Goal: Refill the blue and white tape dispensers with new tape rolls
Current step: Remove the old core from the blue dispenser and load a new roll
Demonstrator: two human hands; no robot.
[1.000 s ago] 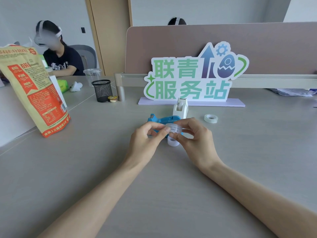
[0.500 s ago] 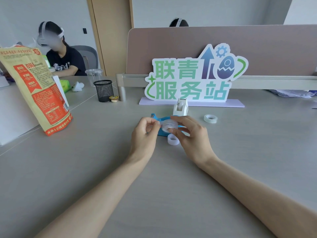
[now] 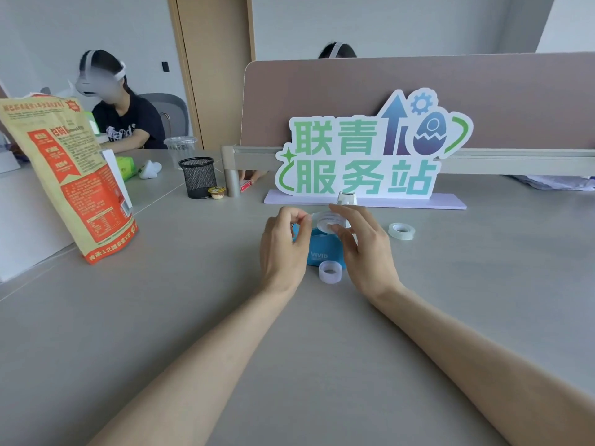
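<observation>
My right hand point(image 3: 362, 249) holds a clear tape roll point(image 3: 327, 221) up above the blue dispenser point(image 3: 323, 252), which lies on the desk between my hands. My left hand point(image 3: 283, 244) pinches at the roll's left edge, fingers curled; whether it grips the loose tape end I cannot tell. The white dispenser point(image 3: 347, 198) stands just behind, mostly hidden by my right fingers. A small whitish ring point(image 3: 330, 272) sits in front of the blue dispenser. Another tape roll point(image 3: 401, 231) lies flat to the right.
A cut-out sign point(image 3: 370, 156) on a lilac base stands behind the dispensers. A tall orange bag point(image 3: 69, 175) stands at left, a black mesh pen cup point(image 3: 197, 177) farther back. A person with a headset sits at the far left desk.
Both hands have risen and moved away from me with the roll. My left hand went from holding the roll's side to pinching at its left edge.
</observation>
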